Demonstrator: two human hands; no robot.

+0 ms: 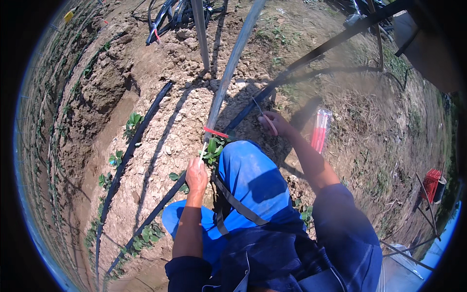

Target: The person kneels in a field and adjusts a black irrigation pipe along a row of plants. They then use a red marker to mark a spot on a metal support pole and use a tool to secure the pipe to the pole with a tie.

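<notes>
Left hand (196,177): held over the raised soil bed (170,121), fingers closed around the lower end of a thin pale stick (202,155). The stick rises from the fist toward a red tag (215,132) that sits at the foot of the slanting grey metal pole (228,73); whether stick and tag are joined cannot be told.

Right hand (273,122): stretched forward to the ground beyond the knee, fingers pinched on a thin stick with a reddish end (265,117). Its upper tip points away from the person, toward a black irrigation hose (253,104).

Bundle of red and white sticks (320,129): lies on the bare ground just right of the right forearm, apart from both hands.

Small green seedling (212,149): stands in the soil between the left hand and the blue-clad knee (248,180), just below the red tag.

Further seedlings (132,121): spaced along the bed's left edge, beside a second black drip hose (141,131) that runs the length of the bed.

Red crate (430,184): on the ground at far right, well apart from the hands.

Soil: dry, cracked and clodded, in bright sun.
</notes>
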